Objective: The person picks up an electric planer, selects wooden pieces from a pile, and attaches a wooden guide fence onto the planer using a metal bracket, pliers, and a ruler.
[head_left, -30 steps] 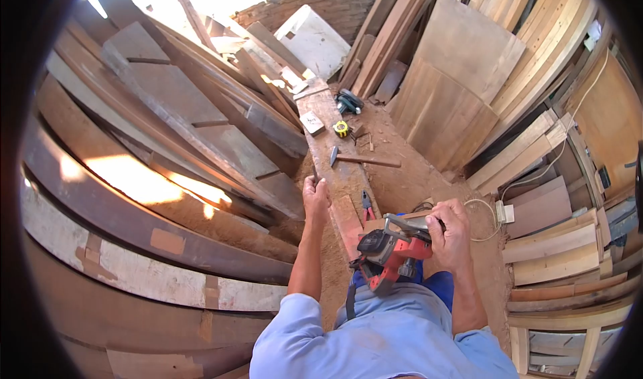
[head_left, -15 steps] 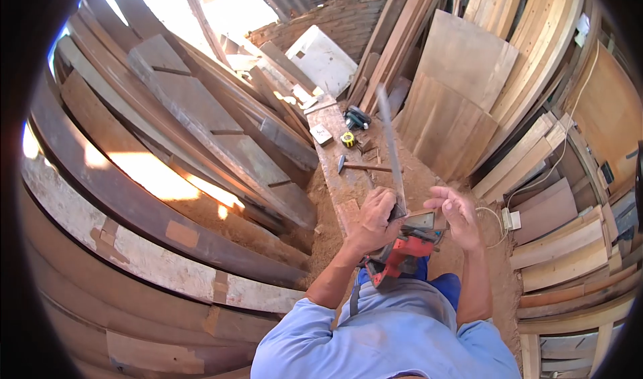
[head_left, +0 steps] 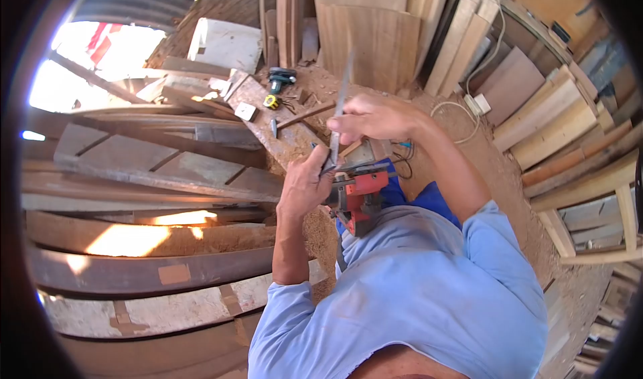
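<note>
My left hand (head_left: 305, 183) is closed on the lower end of a long, thin metal strip (head_left: 343, 88), which points up and away from me. My right hand (head_left: 382, 118) has its fingers and thumb at the strip's sides, just above the left, and appears to pinch it; motion blurs the fingertips. Below both hands, against my lap, rests a red and black power tool (head_left: 367, 183) that looks like an electric planer. Whether the strip touches it I cannot tell.
Ahead on a dusty plank bench (head_left: 249, 118) lie a hammer (head_left: 305, 114), a yellow tape measure (head_left: 270, 102), a dark green power tool (head_left: 281, 78) and a small white box (head_left: 246, 111). Stacked boards (head_left: 154, 165) crowd the left. A pale cable (head_left: 462, 104) crosses the sawdust at right.
My right hand has moved left from beside the strip onto it. The left hand still grips its lower end. My view has turned to the right.
</note>
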Demonstrator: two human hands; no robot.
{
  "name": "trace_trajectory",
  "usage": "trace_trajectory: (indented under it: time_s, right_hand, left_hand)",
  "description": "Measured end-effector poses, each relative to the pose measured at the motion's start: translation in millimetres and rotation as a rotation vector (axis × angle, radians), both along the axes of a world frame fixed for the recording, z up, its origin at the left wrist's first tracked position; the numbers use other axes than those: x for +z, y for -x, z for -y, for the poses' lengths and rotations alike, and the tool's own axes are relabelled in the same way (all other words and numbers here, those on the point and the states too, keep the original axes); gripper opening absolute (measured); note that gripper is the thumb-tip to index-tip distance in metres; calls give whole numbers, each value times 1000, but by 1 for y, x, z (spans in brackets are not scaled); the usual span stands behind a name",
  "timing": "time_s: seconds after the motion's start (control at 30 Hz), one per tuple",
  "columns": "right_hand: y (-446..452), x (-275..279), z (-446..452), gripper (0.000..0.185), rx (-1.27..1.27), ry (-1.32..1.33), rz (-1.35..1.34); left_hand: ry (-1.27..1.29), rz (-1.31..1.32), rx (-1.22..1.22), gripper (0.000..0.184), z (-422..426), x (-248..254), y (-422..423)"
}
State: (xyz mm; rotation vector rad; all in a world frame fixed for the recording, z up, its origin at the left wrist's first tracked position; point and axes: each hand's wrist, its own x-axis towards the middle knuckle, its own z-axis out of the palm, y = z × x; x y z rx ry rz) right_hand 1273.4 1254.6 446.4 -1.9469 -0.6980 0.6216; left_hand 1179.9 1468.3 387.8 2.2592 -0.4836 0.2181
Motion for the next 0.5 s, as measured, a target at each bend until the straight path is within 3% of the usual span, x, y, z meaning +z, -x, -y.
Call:
trace_trajectory:
  time_s: [0.07, 0.13, 0.23, 0.37, 0.43, 0.47, 0.5]
  right_hand:
    - [-9, -10, -9, 51, -12, 15, -71]
    - [-21, -42, -23, 40, -14, -305, -285]
    - [-27, -54, -26, 27, -32, -470, -422]
    - [-23, -54, -32, 24, -38, -497, -403]
    - [-21, -47, -35, 23, -78, -475, -296]
    - [-21, -40, -33, 23, -78, -480, -299]
    - [-23, -31, -30, 23, -128, -527, -311]
  left_hand:
    - [-15, 3, -23, 17, -1, 0, -1]
    - [-24, 32, -30, 19, -1, 0, -1]
    - [-90, -59, 0, 25, -5, 5, 2]
    - [124, -168, -16, 39, -17, 2, 1]
    - [149, -174, -210, 55, -35, 1, -7]
    - [218, -323, -295, 66, -46, 6, -9]
    - [212, -326, -293, 66, -45, 7, -9]
